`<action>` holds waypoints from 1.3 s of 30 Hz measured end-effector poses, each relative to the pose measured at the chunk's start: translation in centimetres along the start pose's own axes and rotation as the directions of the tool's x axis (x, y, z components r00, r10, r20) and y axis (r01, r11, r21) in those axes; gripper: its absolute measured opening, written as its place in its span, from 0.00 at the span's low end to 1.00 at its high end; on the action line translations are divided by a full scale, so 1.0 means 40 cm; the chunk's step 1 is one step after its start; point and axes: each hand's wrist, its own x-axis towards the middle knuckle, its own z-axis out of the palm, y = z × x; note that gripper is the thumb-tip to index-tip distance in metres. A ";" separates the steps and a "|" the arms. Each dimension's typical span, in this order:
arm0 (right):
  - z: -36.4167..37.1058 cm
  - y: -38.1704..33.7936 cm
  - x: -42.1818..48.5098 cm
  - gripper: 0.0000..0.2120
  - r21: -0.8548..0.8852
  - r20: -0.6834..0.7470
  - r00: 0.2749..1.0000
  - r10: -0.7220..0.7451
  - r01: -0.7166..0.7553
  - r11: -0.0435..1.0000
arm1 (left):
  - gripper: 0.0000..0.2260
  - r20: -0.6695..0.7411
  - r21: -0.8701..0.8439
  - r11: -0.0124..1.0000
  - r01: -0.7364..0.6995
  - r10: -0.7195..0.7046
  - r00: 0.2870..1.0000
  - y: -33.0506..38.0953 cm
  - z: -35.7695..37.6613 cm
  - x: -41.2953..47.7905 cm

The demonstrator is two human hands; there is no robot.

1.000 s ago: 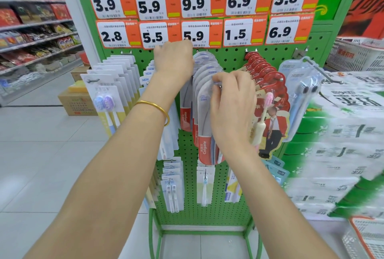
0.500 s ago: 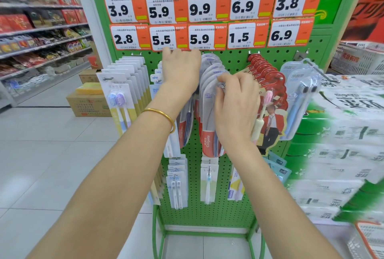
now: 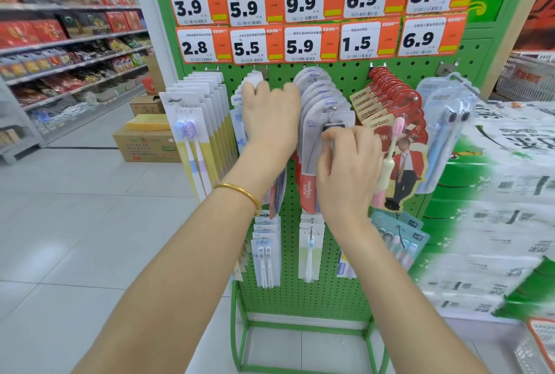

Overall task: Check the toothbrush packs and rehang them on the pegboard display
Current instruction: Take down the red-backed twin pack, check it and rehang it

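I read the pegboard as painted sheet metal, green, satin and evenly perforated. At centre, the Colgate packs have clear glossy plastic blisters over printed card. The yellow-and-white packs at 10 o'clock look like matt card, hung on a bare metal hook. The red packs at 2 o'clock are glossy printed card. The price tags at 12 o'clock seem to be paper, though blur leaves me unsure. A polished gold-coloured metal bangle shines just off centre toward 8 o'clock. The floor tiles at 8 o'clock are smooth and glossy. The box at 9 o'clock is matt brown cardboard.
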 end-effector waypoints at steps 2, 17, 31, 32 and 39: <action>-0.004 0.005 -0.025 0.07 0.024 0.028 1.000 -0.014 0.013 1.000 | 0.16 -0.074 -0.015 1.000 0.007 -0.008 0.997 -0.004 0.012 -0.032; -0.020 0.042 -0.238 0.15 0.224 0.694 0.713 0.102 -0.348 0.911 | 0.05 -0.006 -0.732 0.615 0.294 -0.437 0.899 -0.053 0.072 -0.380; -0.050 0.036 -0.312 0.15 0.266 0.836 0.510 0.201 -0.698 0.665 | 0.06 0.327 -0.852 0.175 0.494 -0.559 0.762 0.002 0.171 -0.422; -0.049 0.031 -0.313 0.15 0.276 0.833 0.510 0.214 -0.719 0.638 | 0.09 0.295 -0.841 0.234 0.488 -0.558 0.776 0.005 0.174 -0.422; -0.030 0.017 -0.328 0.16 0.288 0.833 0.428 0.350 -0.876 0.386 | 0.27 0.187 -0.693 0.599 0.401 -0.388 0.902 0.013 0.217 -0.456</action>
